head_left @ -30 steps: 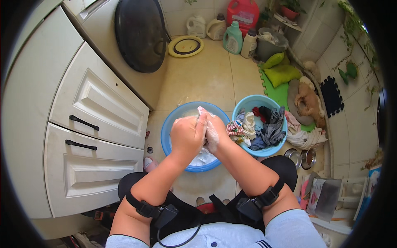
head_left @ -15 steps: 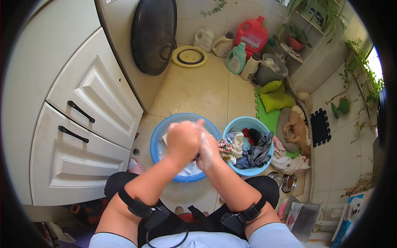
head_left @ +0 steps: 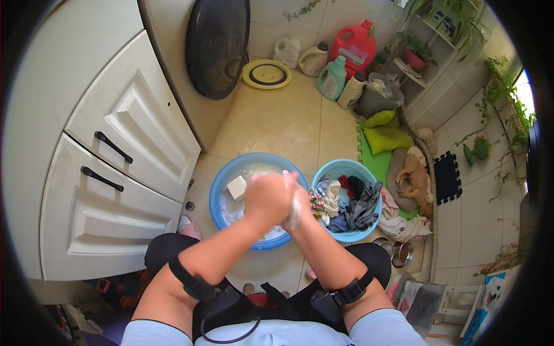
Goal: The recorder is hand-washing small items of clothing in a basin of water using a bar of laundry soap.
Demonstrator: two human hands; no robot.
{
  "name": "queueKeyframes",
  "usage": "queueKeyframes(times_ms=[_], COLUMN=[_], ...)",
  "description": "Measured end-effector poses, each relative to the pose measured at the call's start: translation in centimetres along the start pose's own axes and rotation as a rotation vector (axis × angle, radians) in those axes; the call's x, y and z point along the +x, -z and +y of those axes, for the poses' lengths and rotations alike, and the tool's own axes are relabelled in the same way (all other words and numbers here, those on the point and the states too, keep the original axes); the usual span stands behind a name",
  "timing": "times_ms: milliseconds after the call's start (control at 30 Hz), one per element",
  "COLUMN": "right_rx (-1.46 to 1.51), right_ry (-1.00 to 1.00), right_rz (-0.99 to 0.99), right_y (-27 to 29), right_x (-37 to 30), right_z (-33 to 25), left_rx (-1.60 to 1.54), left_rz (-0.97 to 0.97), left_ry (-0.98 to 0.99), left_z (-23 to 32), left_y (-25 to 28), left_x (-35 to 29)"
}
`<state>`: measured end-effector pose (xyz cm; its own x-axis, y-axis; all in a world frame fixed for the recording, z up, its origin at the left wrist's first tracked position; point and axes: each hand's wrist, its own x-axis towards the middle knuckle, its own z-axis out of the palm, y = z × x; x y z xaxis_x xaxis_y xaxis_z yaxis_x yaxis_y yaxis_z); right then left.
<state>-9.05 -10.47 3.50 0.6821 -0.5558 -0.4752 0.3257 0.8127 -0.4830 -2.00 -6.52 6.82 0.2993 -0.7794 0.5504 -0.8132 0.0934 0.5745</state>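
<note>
Above a blue basin [head_left: 216,209], both my hands are pressed together. My left hand [head_left: 267,198] is closed in a fist, slightly blurred, its back facing up. Against it is my right hand [head_left: 294,206], also closed, with white suds on its side and wrist. Whatever they grip between them is hidden. White cloth [head_left: 232,214] lies in the basin's soapy water. A white block like a bar of soap [head_left: 237,188] shows at the basin's left side, next to my left hand.
Right of the basin stands a light-blue tub [head_left: 376,214] of mixed clothes [head_left: 362,209]. Detergent bottles [head_left: 332,79] line the back wall, beside a yellow round lid-like thing [head_left: 266,74]. White cabinet doors [head_left: 124,147] fill the left. A tan dog-like shape [head_left: 414,176] lies at right.
My joined hands have shifted a little to the right and stay closed together. More of the white block in the basin now shows. The view has shifted slightly.
</note>
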Motion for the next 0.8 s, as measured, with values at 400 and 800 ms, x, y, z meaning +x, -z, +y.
queueKeyframes(times_ms=[400, 800], right_rx=[-0.21, -0.109], right_ry=[0.115, 0.005], right_rz=[0.221, 0.113], right_y=[-4.4, -1.3], right_x=[-1.3, -1.1], right_z=[0.5, 1.0], left_rx=[0.086, 0.084], left_rz=[-0.067, -0.054], left_ry=[0.207, 0.096], left_z=[-1.6, 0.0], left_y=[1.3, 1.3], left_x=[1.0, 0.0])
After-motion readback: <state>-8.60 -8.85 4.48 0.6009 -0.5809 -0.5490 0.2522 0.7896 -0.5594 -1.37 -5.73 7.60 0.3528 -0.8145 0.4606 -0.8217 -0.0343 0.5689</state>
